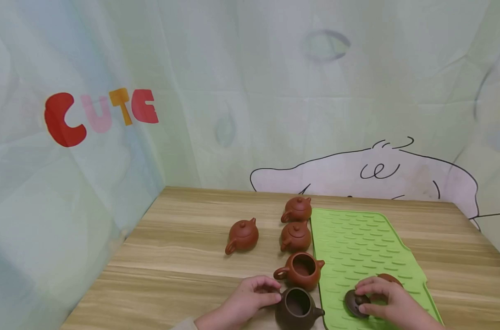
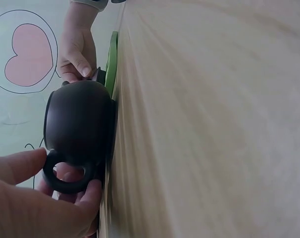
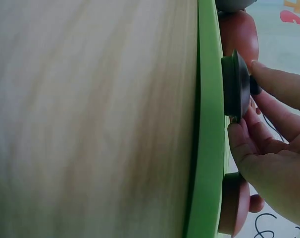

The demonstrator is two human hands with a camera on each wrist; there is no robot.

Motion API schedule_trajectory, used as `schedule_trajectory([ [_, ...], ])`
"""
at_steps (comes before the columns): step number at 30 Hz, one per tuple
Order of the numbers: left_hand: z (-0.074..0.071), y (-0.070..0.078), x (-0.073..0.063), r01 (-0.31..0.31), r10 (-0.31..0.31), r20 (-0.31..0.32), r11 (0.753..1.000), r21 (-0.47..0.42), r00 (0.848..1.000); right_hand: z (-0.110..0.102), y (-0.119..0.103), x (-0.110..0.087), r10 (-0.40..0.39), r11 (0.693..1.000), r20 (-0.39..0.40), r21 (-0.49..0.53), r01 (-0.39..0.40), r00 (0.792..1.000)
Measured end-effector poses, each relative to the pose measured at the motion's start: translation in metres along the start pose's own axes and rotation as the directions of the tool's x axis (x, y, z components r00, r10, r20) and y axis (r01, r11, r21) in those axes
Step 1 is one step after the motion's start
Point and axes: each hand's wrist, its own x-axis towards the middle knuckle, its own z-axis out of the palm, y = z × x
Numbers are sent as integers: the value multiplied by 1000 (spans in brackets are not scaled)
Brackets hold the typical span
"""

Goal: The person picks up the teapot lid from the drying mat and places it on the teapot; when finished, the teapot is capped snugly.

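Lower centre of the head view: dark teapot [image 1: 295, 319], lidless, on the wooden table [image 1: 171, 261] beside the green mat [image 1: 357, 247]. The left hand [image 1: 249, 298] gripped its ring handle [image 2: 66, 186], thumb and fingers on either side. At lower right, the right hand [image 1: 394, 301] pinched the dark lid [image 1: 351, 306] over the mat, fingertips at the knob [image 3: 255, 88] and thumb near the rim. Just above the dark pot in the frame stood an open red teapot [image 1: 304, 278]; farther up, three lidded teapots [image 1: 242, 234] [image 1: 295, 237] [image 1: 297, 209].

On handling, my judgement: best to keep the pot upright and steady by its handle, and the lid level, with the hold mainly on the knob so the rim stayed free of fingers. Clay looked likely to chip if knocked; slow, gentle contact seemed wise.

Hard to make out: the dark pot's base, cut by the bottom edge of the head view; its handle, masked there by the left hand. A red lid [image 1: 390, 277] showed only partly past the right hand. The dark lid's flange seemed to meet the mat, but I could not tell whether it bore its weight there.
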Motion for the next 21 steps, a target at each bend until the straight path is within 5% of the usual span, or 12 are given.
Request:
schedule_trajectory([
  [21, 0, -4, 0, 10, -9, -22, 1000, 11, 1000, 0, -3, 3, 18, 992, -11, -128, -20, 1000],
])
